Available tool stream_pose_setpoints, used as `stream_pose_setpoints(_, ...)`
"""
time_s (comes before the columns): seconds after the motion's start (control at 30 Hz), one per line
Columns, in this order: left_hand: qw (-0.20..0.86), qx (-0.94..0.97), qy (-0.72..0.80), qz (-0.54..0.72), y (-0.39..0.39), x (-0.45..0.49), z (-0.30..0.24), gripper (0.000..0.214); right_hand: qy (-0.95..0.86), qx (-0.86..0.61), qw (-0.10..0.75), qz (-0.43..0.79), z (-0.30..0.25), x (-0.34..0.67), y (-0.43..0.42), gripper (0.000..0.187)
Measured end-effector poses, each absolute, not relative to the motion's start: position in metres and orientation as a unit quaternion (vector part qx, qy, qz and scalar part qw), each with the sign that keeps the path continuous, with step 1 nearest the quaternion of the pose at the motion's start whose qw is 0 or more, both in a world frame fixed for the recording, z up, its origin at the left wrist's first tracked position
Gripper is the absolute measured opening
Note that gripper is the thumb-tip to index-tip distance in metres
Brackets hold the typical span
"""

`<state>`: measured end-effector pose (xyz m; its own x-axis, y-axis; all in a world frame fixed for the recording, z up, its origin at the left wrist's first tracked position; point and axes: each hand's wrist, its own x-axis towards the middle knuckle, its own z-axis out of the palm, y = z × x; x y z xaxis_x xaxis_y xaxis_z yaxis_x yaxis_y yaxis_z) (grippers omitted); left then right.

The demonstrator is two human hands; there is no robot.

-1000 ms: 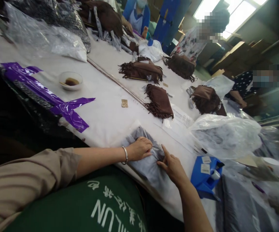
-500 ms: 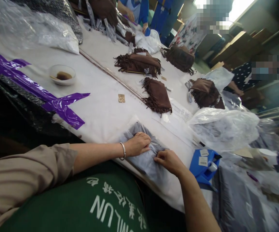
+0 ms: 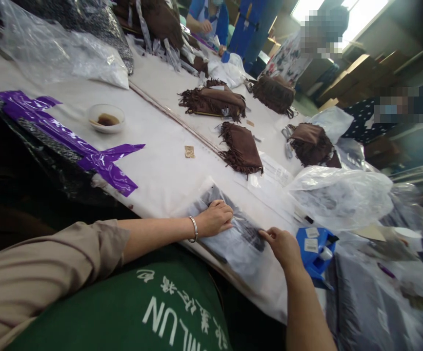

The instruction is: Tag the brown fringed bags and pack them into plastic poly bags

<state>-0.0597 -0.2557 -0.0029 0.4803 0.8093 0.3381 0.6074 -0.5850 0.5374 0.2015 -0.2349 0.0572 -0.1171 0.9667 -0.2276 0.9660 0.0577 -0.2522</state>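
Resting on a clear plastic bag (image 3: 241,247) with something dark inside, my left hand (image 3: 215,218) had its fingers curled in; I could not tell whether they gripped the film. My right hand (image 3: 281,243) had thumb and forefinger together, pinching the bag's right side. The bag lay on the white table (image 3: 160,170), near the edge closest to me. Just beside my right hand was a blue plastic holder (image 3: 312,261); beyond the bag lay a brown fringed pouch (image 3: 246,148).
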Motion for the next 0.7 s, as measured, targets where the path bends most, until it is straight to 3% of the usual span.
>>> stream_pose_setpoints(0.07, 0.179, 0.838, 0.426, 0.291, -0.257, -0.060, -0.001, 0.013, -0.699, -0.675, 0.108, 0.211, 0.059, 0.194, -0.260, 0.047)
stream_pose_setpoints(0.2, 0.207, 0.820, 0.434, 0.310, -0.269, -0.059, 0.016, 0.009, -0.464, -0.540, 0.491, 0.502, 0.053, 0.144, -0.321, 0.039)
stream_pose_setpoints(0.27, 0.234, 0.817, 0.413, 0.328, -0.280, -0.060, 0.031, 0.017, -0.326, -0.455, 0.572, 0.599, 0.050, 0.118, -0.341, 0.039)
stream_pose_setpoints(0.43, 0.268, 0.821, 0.361, 0.352, -0.306, -0.064, 0.063, 0.021, -0.176, -0.424, 0.589, 0.665, 0.048, 0.094, -0.356, 0.038)
stream_pose_setpoints(0.7, 0.218, 0.851, 0.313, 0.360, -0.310, -0.063, 0.063, 0.019, -0.184, -0.449, 0.553, 0.677, 0.044, 0.091, -0.361, 0.041)
